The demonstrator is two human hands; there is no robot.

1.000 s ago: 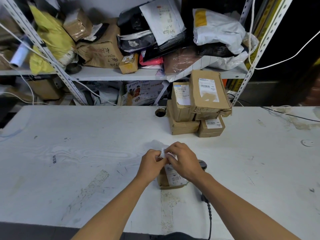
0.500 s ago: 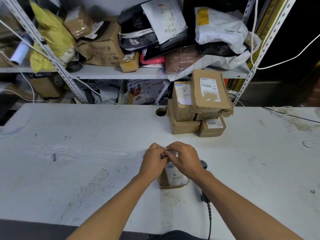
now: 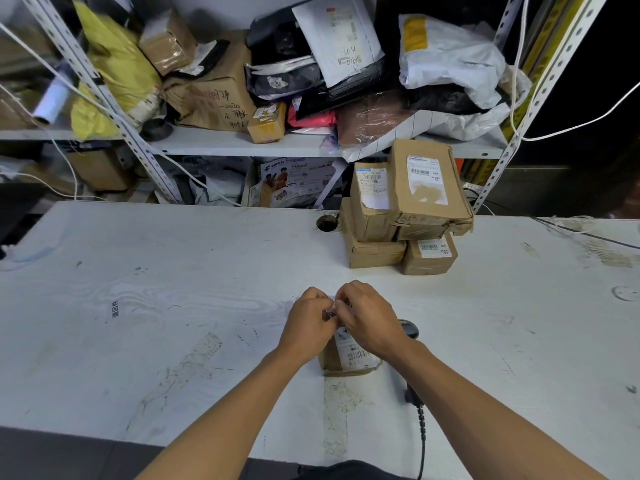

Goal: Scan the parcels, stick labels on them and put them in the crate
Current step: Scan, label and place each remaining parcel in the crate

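Both the left hand point(image 3: 306, 320) and right hand point(image 3: 367, 318) pinched a small label point(image 3: 330, 311) over the parcel point(image 3: 348, 356), apparently peeling it; it could curl and stick crooked.

A parcel sorting room: labelled cardboard parcels point(image 3: 403, 206) stacked on a worktable point(image 3: 173, 306), shelves point(image 3: 242, 142) crammed with mailers.

The small brown cardboard parcel point(image 3: 341, 355) bore a white, black-barcoded label; the stacked cardboard boxes point(image 3: 405, 209) were brown; the worn wooden table point(image 3: 156, 306) looked whitish, perhaps grey-streaked.
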